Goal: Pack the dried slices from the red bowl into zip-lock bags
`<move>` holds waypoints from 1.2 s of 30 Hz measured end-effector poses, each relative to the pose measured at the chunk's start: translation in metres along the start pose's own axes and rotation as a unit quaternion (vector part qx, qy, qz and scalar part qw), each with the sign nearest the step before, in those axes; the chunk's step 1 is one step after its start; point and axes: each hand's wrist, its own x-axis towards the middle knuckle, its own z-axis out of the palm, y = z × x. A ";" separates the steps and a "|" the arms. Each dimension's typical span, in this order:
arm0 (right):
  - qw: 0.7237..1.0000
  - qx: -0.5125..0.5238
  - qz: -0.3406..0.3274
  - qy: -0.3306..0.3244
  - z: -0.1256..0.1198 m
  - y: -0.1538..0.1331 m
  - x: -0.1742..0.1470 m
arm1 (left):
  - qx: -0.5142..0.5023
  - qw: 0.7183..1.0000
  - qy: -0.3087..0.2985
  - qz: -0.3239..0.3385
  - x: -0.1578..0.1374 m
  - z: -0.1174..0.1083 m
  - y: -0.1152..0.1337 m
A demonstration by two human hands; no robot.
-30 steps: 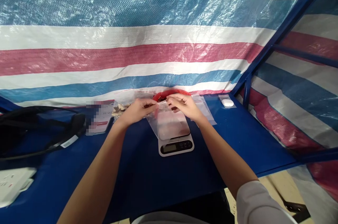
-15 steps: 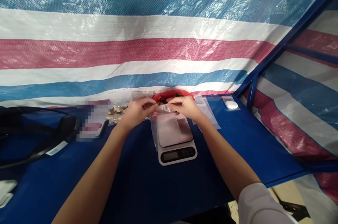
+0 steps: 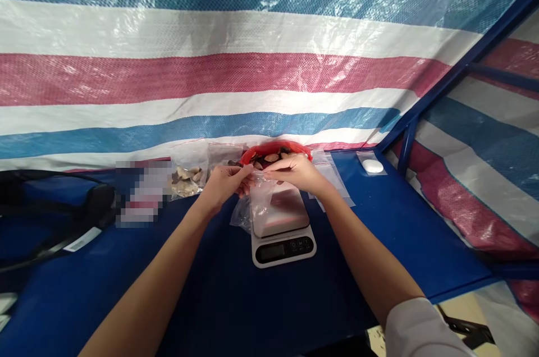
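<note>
Both hands pinch the top edge of a clear plastic zip bag point(image 3: 261, 200), which hangs over the plate of a white digital kitchen scale point(image 3: 284, 253). My left hand point(image 3: 227, 184) grips the bag's upper left side, its fingers closed. Close beside it, my right hand point(image 3: 297, 170) pinches the upper right side. The bag looks crumpled and I see nothing inside it. Just behind the hands sits a red bag point(image 3: 269, 148) with brown, flat pieces in it, partly hidden by my fingers. The scale's display looks dark.
On the blue table point(image 3: 404, 222), clear bags of pale pieces point(image 3: 186, 180) lie to the left, flat clear bags point(image 3: 334, 180) to the right. A white rounded object point(image 3: 372, 166) rests on a small bag. A black strap point(image 3: 96, 205) lies far left. Striped sheeting point(image 3: 210, 76) hangs behind.
The bag was stretched flatter between my hands and is now more gathered and crumpled. My left hand has shifted slightly right, toward the right hand. The view has moved a little.
</note>
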 end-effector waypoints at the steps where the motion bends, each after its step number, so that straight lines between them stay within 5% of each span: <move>1: 1.000 -0.015 -0.006 -0.007 0.000 0.001 0.000 | -0.025 1.000 -0.004 -0.013 0.001 -0.001 -0.002; 9: 0.999 -0.033 0.038 0.006 0.000 -0.010 -0.001 | -0.063 0.998 -0.012 0.010 -0.001 0.005 -0.003; 22: 0.995 -0.051 0.088 0.003 -0.003 -0.009 -0.003 | 0.097 0.991 -0.019 0.093 -0.008 0.004 0.005; 29: 0.994 -0.034 0.105 0.007 -0.019 -0.008 -0.007 | 0.317 0.924 0.080 0.200 -0.007 -0.007 0.003; 36: 0.992 0.014 0.124 0.004 -0.019 -0.014 -0.008 | 0.324 0.886 0.098 0.317 -0.008 0.013 -0.007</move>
